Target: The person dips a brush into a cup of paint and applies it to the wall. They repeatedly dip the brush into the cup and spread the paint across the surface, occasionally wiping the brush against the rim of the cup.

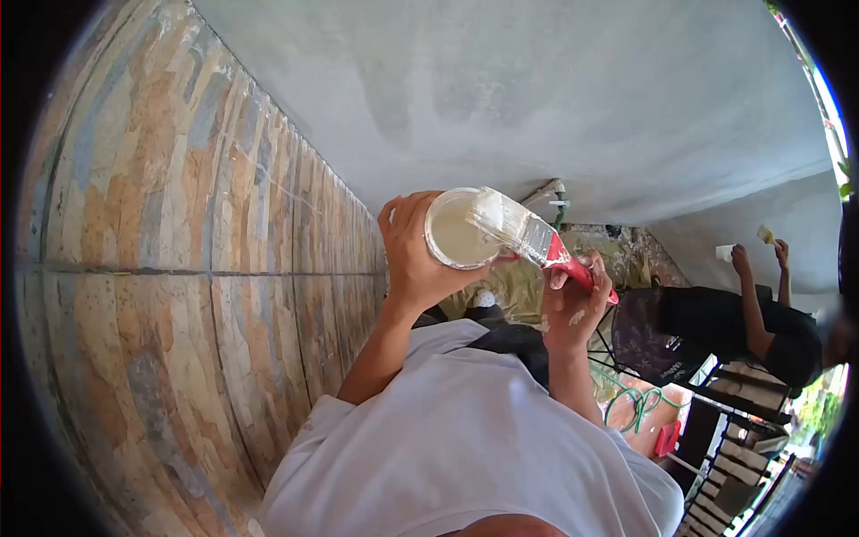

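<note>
My left hand is wrapped round a tub of whitish paint, whose open top faces me. In my right hand is a wide paintbrush with a red handle, its fingers closed round that handle. White paint coats the brush's bristles, which lie over the right side of the tub's rim. Smears of paint mark my right hand. Part of the tub's body is hidden behind my left hand.
Stone-clad wall stands close on my left; a grey plastered wall is ahead. A pipe juts out low. At right, a person holds up a brush and a white container. A green hose lies on the floor.
</note>
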A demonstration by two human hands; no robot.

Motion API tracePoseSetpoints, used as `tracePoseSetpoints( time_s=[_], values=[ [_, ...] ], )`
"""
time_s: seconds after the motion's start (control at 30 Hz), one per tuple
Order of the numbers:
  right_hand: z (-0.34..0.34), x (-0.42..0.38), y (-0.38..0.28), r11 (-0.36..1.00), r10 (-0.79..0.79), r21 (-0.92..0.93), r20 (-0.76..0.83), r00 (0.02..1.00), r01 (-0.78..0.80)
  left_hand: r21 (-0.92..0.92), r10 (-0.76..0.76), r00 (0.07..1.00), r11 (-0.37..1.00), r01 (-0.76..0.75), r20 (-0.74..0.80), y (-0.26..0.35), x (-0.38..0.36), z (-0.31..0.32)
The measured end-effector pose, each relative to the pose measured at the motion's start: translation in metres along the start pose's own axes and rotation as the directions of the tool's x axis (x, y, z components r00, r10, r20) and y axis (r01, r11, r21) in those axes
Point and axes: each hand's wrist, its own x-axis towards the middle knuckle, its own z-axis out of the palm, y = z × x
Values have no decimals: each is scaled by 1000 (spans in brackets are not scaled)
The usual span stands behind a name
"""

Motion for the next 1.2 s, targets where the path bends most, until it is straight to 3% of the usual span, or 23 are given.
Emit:
tracePoseSetpoints(
  time_s=[0.07,0.1,0.17,0.2,0.4,0.63,0.77,0.87,1.03,1.1,1.17,1.2],
  values=[
    [2,1,-4,996,-25,-82,-7,1000,25,-88,-25,989,996,13,-144,-8,-5,6],
    [7,0,2,998,-24,-64,-22,999,22,-77,-19,992,997,10,-124,-20,-6,3],
    [11,2,-1,974,58,-207,-170,984,-93,-164,-106,993,982,95,-58,-39,-13,10],
    [19,0,9,991,45,-115,-176,983,-66,-120,-99,993,989,92,-57,-42,-14,-2],
    [15,34,-3,983,-135,-148,-206,969,106,-171,-249,960,959,227,-125,-62,-37,-9],
    [6,95,-24,920,-377,-206,-225,898,334,-129,-252,964,962,240,-84,-82,-38,-23],
    [34,114,-48,811,-537,-368,-159,828,455,-49,-217,969,976,212,-119,-86,-37,-29],
    [74,127,-73,609,-732,-424,25,681,670,-136,-298,953,948,289,-55,-94,-37,-30],
    [136,152,-108,410,-830,-280,280,483,868,-182,-209,966,967,180,-151,-71,-16,-31],
    [160,166,-121,171,-857,-255,438,271,952,-139,-144,973,983,119,-183,-71,-15,-30],
    [178,182,-140,128,-858,-156,478,188,979,-144,-131,966,984,100,-222,-72,-14,-30],
    [185,185,-152,-63,-810,-221,581,79,973,-122,-130,970,987,106,-206,-67,-13,-33]
  ],
)
